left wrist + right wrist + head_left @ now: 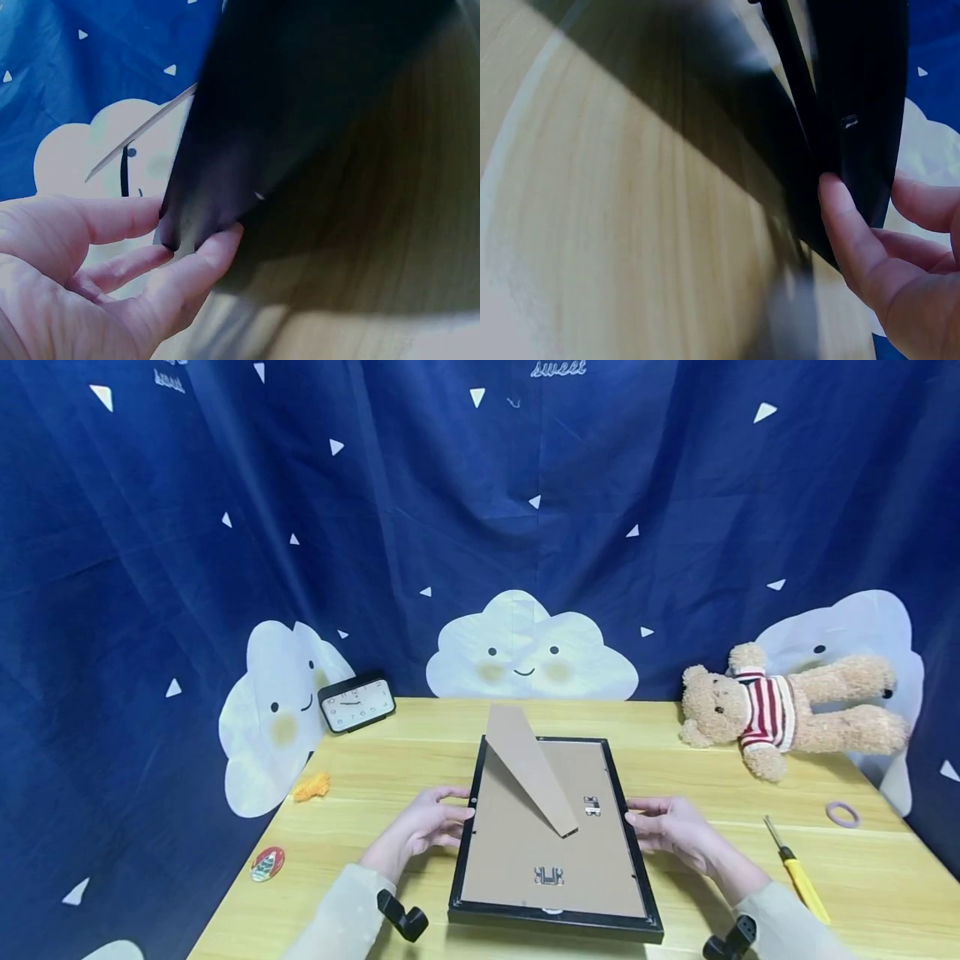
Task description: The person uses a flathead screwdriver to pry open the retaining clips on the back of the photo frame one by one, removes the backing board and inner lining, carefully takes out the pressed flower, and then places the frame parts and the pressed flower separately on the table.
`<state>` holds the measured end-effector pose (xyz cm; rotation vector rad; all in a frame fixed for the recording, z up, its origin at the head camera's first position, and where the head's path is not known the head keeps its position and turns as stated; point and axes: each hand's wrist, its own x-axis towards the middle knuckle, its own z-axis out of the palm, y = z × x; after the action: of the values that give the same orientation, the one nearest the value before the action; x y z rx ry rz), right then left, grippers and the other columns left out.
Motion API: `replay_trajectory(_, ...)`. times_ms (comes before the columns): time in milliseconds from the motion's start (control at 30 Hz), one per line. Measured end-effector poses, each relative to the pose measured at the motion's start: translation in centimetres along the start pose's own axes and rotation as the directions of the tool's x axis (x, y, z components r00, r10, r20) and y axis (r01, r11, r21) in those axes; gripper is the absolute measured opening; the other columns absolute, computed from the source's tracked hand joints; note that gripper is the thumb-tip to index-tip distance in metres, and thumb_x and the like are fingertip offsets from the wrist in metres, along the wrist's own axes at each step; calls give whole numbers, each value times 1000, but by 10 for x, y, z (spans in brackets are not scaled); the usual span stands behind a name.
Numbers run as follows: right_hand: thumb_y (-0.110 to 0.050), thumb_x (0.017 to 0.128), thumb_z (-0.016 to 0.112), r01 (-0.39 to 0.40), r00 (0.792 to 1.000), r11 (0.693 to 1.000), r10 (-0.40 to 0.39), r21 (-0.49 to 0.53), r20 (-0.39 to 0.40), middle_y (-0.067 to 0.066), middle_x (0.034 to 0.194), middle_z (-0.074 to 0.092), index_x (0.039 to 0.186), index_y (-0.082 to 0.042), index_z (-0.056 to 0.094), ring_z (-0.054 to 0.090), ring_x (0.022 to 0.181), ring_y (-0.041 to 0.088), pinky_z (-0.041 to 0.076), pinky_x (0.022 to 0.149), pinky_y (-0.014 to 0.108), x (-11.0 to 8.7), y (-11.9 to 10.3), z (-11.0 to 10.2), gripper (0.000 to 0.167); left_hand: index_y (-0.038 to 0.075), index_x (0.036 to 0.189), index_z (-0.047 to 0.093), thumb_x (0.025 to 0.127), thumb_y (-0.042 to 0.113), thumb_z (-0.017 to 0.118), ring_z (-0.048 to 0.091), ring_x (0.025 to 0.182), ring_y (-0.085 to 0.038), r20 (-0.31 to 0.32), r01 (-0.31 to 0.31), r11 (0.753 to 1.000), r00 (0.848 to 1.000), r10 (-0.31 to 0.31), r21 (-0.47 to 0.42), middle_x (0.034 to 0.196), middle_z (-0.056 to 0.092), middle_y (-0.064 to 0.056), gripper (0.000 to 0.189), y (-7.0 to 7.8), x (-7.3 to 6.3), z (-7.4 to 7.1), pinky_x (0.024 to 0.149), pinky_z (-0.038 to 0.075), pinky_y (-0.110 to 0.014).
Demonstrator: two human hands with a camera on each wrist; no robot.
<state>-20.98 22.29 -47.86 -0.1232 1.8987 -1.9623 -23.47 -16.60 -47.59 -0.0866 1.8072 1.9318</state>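
A black picture frame [502, 885] lies face down between both hands, its brown backboard facing up. The easel leg [528, 768] on the back is swung out and slants up to the far left. Two small metal hangers sit on the board, one hanger [549, 876] near the front edge and another hanger [592, 806] toward the right. My left hand [427, 825] pinches the left side of the frame between thumb and fingers. On the opposite side, my right hand [673, 831] grips the frame's edge likewise, thumb and fingers bent against it in the right wrist view.
On the wooden table [405, 760], a clock [357, 703], orange yarn [311, 787] and a round Christmas-tree badge [267, 864] are at left. A teddy bear [772, 710], a purple ring [843, 815] and a yellow-handled screwdriver [802, 881] lie at right. A blue curtain [450, 485] hangs behind.
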Motion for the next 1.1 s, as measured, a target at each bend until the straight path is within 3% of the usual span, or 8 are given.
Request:
replay_trajectory(267,0,89,56,23,996,999,-27,-42,-84,32,117,54,130,23,26,63,90,22,53,82,38,9,8,8,56,-2,131,41,85,2,63,65,68,-23,-33,-20,999,999,21,39,84,65,-13,51,-9,11,3,58,57,-37)
replay_trajectory(433,3,89,53,6,985,999,-12,-34,-172,23,108,60,133,19,29,63,89,20,53,83,36,19,8,12,52,0,131,43,86,2,62,63,65,-21,-94,-20,997,995,27,78,80,65,-12,49,-9,23,4,51,55,-31)
replay_trajectory(533,5,88,53,1,976,999,-9,-37,-216,20,104,62,132,18,32,63,86,19,54,81,35,25,8,15,50,1,131,45,87,3,62,63,63,-20,-122,-19,996,992,30,92,79,66,-11,48,-7,30,2,49,54,-30)
replay_trajectory(767,6,87,54,-27,950,985,-28,-172,-312,31,109,59,127,18,41,63,74,14,56,67,27,31,3,22,44,2,131,46,87,2,60,61,61,-17,-153,-12,991,988,33,133,76,65,-8,46,-3,39,3,50,53,-28)
replay_trajectory(933,4,87,55,-54,940,970,-31,-238,-339,30,111,59,128,16,42,55,65,8,49,56,18,34,1,23,44,2,128,47,87,0,59,60,61,-16,-164,-26,986,985,53,162,75,62,-8,43,0,41,5,51,53,-27)
replay_trajectory(1100,6,84,55,-39,943,958,-58,-283,-327,33,116,54,125,18,43,59,77,12,51,65,20,36,1,23,44,1,126,47,86,-3,58,60,60,-17,-170,-27,985,984,56,169,74,62,-8,42,-1,40,6,53,55,-29)
